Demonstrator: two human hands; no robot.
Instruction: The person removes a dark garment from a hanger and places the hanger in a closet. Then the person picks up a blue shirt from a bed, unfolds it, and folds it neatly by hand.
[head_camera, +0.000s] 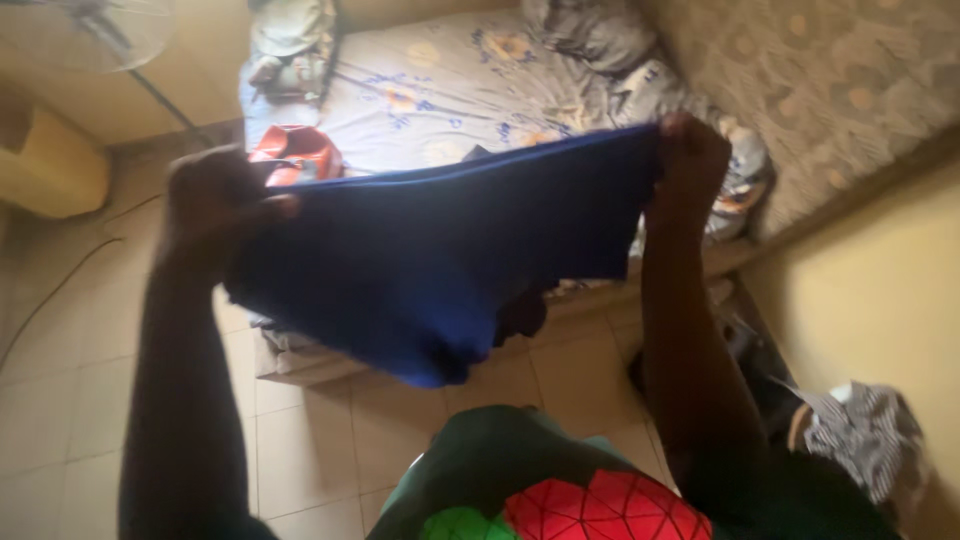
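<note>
the person stood by a bed (440, 90) and held a blue cloth (440, 250) up in the air with both hands. the left hand (215, 200) gripped the top left corner of the blue cloth. its fingers were curled tight around the edge, like a fist. the right hand (690, 160) gripped the top right corner, and its fingers were closed on the cloth too. the top edge was pulled nearly straight between the two hands, with the right end a little higher.

the blue cloth hung down in front of the bed and above the tiled floor (320, 440). it touched nothing but the hands. its bottom part sagged into a loose point near the middle.

the cloth looked soft and light. it bent and drooped where no hand held it, so it would not keep a shape by itself. it did not look like it could break. it looked a bit smooth, so a loose pinch might let it slip. the best places to hold it seemed to be the top corners, where the hands already were, with a good bunch of cloth in each fist.

on the bed lay a flowery sheet (450, 70) and a red bag (298, 152) near the left side. a fan (90, 35) stood at the top left. a striped cloth (865, 430) lay low on the right by the yellow wall (880, 290).
</note>
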